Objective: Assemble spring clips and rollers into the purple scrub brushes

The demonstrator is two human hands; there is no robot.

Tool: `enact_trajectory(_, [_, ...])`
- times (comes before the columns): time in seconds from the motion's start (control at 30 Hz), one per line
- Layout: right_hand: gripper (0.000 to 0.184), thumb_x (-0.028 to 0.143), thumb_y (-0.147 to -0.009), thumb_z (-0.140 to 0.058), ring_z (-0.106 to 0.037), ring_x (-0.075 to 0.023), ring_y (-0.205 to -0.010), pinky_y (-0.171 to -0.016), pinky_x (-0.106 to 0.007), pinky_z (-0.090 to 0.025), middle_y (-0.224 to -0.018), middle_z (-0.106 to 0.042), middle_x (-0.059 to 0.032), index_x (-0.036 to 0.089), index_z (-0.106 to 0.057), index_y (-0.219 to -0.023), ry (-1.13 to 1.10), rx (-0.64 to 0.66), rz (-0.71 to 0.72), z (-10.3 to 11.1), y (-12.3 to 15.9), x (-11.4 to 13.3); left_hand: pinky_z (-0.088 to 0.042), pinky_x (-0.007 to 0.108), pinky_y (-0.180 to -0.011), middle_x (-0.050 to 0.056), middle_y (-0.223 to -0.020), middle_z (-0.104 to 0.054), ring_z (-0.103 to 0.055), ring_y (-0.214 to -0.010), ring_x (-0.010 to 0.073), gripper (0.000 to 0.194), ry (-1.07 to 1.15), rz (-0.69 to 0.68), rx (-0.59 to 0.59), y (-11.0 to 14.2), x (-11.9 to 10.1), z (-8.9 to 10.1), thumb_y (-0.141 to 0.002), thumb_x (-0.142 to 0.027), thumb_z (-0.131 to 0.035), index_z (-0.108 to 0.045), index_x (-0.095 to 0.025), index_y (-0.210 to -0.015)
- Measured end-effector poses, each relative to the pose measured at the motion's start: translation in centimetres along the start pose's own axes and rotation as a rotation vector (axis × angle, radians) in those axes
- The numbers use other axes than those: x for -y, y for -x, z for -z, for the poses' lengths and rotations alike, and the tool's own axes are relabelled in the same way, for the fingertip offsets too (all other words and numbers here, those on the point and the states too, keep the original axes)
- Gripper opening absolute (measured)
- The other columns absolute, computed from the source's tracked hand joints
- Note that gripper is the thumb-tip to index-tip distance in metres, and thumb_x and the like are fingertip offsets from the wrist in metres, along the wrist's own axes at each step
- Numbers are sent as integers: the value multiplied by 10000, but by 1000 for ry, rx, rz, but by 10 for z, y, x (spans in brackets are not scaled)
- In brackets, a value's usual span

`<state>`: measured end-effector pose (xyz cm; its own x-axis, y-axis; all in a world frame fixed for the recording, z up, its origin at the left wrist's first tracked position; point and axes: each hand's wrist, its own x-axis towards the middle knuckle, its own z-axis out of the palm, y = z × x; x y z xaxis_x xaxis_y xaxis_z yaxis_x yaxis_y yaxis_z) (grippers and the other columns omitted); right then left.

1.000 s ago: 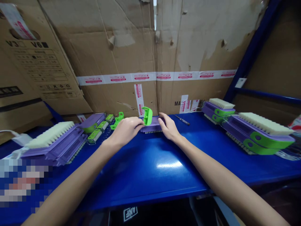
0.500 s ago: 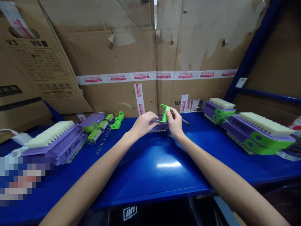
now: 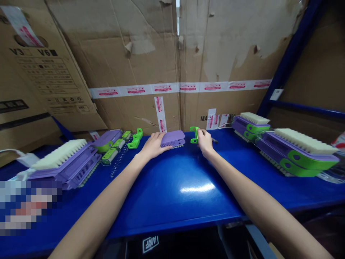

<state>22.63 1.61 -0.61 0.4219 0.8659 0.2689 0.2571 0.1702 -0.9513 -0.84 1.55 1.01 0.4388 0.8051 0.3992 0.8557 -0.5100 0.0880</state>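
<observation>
I watch my feed and see that, over the last 0.5 s, the left hand [image 3: 152, 145] shifts from beside the green end piece [image 3: 194, 136] onto the purple brush body [image 3: 174, 137], just left of the frame's center. Its thumb lies in front and its fingers behind, clamped on the body's left end. The right hand [image 3: 205, 141] pinches the green piece, now slightly lower and farther right. I judge this leaves the 2 parts separate, 1 per hand, with a gap between them.
</observation>
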Motion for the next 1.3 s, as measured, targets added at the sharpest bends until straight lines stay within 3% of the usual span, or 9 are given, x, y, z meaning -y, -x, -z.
enact_trajectory(0.27, [336,406,-859,-463,-508,-87,-447,-386,-194,-393,-737,-612,-22,164,-623,-1029,-9,124,-59,-3,6,1,-394,443,-963,175,-1281,-506,-452,-1174,309,729,-3,-32,-46,7,2,-3,-797,-609,-536,-419,-130,-1333])
enact_trajectory(0.47, [341,407,-875,-492,-498,-89,-387,-343,-192,-359,-615,-574,14,154,-606,-1073,-24,222,-51,-7,11,0,-396,438,-959,162,-1277,-506,-450,-1177,306,700,-15,-73,-81,8,0,-5,-794,-588,-559,-425,-150,-1324])
enact_trajectory(0.6, [349,432,-877,-511,-529,-101,-388,-343,-189,-388,-552,-556,34,157,-587,-1078,-54,277,-60,-9,13,-1,-391,441,-969,163,-1271,-505,-452,-1175,307,707,-21,-104,-109,9,-2,-6,-792,-590,-564,-423,-144,-1322])
enact_trajectory(0.8, [267,324,-899,-493,-552,-105,-404,-351,-189,-438,-546,-555,37,144,-560,-1085,-144,348,-122,-8,16,5,-399,455,-959,177,-1282,-491,-444,-1182,321,710,-27,-107,-139,10,-3,-10,-797,-575,-567,-408,-141,-1336])
enact_trajectory(1.07, [313,327,-836,-607,-615,-115,-567,-412,-201,-503,-813,-666,-52,153,-588,-1095,-271,397,-176,-5,16,3,-362,481,-985,191,-1293,-481,-433,-1193,333,719,-57,-123,-184,11,-7,-13,-796,-536,-585,-380,-145,-1364])
enact_trajectory(1.3, [378,305,-800,-658,-620,-122,-633,-473,-224,-545,-882,-676,-59,148,-577,-1134,-334,465,-200,-6,20,5,-193,542,-1072,226,-1280,-503,-443,-1179,368,892,-223,-127,-210,9,-23,-12,-707,-637,-629,-390,-84,-1364])
